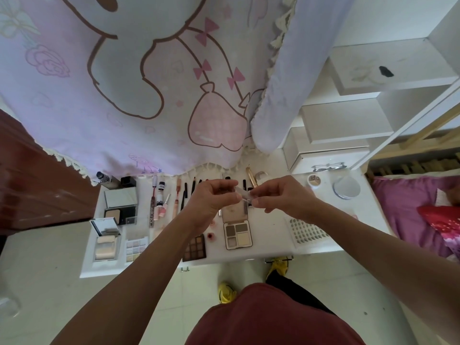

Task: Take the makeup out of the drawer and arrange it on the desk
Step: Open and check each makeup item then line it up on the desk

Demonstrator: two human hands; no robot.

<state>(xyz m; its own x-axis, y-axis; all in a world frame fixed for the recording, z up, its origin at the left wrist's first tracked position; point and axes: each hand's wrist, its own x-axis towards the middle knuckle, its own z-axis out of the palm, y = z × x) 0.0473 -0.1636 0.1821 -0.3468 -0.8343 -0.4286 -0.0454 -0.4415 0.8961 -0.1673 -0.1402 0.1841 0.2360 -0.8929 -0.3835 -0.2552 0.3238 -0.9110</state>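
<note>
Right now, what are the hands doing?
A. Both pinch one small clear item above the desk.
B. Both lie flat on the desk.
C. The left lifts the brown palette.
A: the left hand and the right hand each pinch an end of the small clear item, held above the desk.

White worktop (271,237) with makeup laid out in rows: at the left end lay an open powder compact (120,207), a second open compact (105,239) nearer the front edge, a pale eyeshadow palette (135,246) just beside it, and a black-capped bottle (128,181) at the far edge. Toward the middle lay lip-gloss tubes (156,205) and dark pencils (185,192) side by side, with a brown eyeshadow palette (194,247), a small red pot (211,235) and a four-pan palette (237,235) nearer the front. The right part carried a white perforated tray (303,235), a small round jar (314,181) and a round silvery disc (346,189).
</note>
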